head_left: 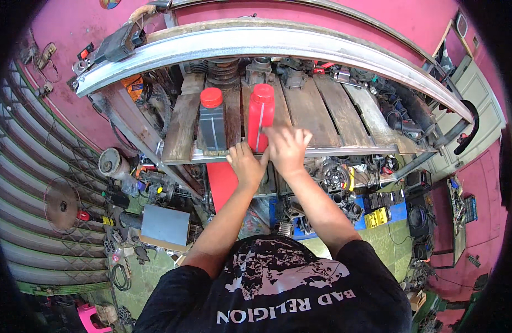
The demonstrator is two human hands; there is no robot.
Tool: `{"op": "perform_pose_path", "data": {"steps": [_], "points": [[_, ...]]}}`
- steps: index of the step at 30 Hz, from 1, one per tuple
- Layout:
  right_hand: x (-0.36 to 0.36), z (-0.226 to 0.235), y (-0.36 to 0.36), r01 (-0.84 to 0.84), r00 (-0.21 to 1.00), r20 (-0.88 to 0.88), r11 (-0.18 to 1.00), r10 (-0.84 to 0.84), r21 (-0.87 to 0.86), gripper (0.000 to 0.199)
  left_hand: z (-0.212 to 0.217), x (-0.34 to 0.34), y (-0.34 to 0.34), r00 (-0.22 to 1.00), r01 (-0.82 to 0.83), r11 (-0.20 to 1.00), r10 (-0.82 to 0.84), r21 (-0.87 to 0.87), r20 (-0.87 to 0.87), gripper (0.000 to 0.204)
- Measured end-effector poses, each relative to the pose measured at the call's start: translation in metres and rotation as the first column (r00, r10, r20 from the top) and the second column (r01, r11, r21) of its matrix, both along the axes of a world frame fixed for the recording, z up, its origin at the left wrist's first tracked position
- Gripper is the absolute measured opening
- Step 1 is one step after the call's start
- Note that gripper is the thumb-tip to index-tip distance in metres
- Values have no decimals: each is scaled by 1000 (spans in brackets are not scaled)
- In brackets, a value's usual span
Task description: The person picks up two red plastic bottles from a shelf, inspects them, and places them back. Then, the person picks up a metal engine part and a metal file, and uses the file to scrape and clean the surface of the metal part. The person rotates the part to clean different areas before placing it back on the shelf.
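Red bottle stands at front edge of slatted bench, grey bottle just left. Left hand curled low by its base; right hand part-spread alongside, blurred; grip, can't tell. Bare planks rightward.

We find the right hand's fingers blurred beside the red bottle.
We cannot tell whether they press it, and its lower end is partly hidden behind them. Below the left hand's fingers, the forearm covers part of a red panel; far below, the lower edge cuts off the black shirt. Right of and below all the fingers, many metal parts look too small for us to name.
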State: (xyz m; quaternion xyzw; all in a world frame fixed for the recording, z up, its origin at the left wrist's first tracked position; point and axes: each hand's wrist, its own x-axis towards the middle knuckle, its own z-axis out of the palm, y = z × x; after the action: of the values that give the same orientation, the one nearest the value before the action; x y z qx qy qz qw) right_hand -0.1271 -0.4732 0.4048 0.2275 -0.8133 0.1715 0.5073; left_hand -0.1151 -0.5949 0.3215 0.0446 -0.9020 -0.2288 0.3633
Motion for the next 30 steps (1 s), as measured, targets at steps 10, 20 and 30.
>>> {"op": "perform_pose_path", "data": {"steps": [10,20,30], "points": [[-55,141,-17,-189,907,390,981,159,38,14,-5,-7,5,996,-40,999,40,-5,-84,65],[-23,85,-3,-256,958,-141,966,249,-34,27,3,-3,5,998,-56,998,55,-36,-21,63],[-47,60,0,-142,981,-169,952,98,-272,23,92,6,25,999,20,996,-17,84,-40,76]]}}
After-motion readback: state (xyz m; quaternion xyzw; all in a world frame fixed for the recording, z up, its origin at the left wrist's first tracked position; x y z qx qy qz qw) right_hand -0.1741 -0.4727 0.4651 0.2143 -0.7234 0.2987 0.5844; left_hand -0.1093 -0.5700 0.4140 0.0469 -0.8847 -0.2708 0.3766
